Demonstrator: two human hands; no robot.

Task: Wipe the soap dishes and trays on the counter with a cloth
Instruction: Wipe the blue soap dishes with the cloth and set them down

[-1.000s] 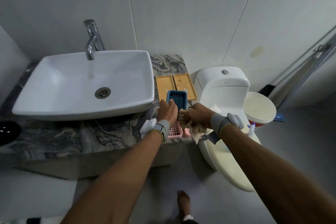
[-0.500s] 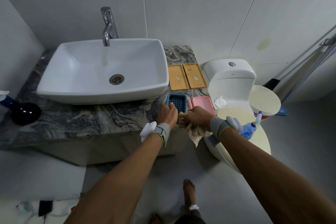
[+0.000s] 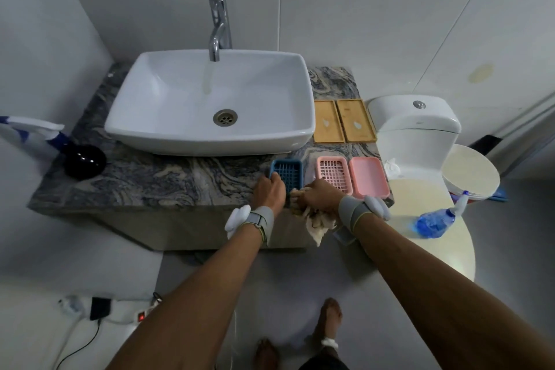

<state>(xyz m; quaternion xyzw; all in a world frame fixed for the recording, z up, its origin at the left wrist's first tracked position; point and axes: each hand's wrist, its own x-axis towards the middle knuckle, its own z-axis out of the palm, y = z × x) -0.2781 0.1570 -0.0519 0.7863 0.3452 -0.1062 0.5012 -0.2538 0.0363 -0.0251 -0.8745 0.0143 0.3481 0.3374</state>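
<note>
A blue slotted soap dish [image 3: 287,173] sits near the front edge of the marble counter [image 3: 168,180]. My left hand [image 3: 268,193] grips its near left side. My right hand [image 3: 318,198] is closed on a crumpled beige cloth [image 3: 315,221] pressed against the dish's near right corner; part of the cloth hangs over the counter edge. To the right lie a pink slotted soap dish insert [image 3: 333,174] and a plain pink soap dish [image 3: 369,176]. Behind them two bamboo trays [image 3: 344,120] lie side by side.
A white basin [image 3: 210,105] with a running tap [image 3: 219,24] fills the counter's middle. A black round object [image 3: 85,161] stands at the left. A toilet [image 3: 420,135] with a blue spray bottle [image 3: 435,221] on its lid is right. A power strip [image 3: 120,312] lies on the floor.
The view has pulled back and shifted right to left, showing more counter. Both hands stay on the blue dish, which now rests lower on the counter; the pink dishes have come into full view.
</note>
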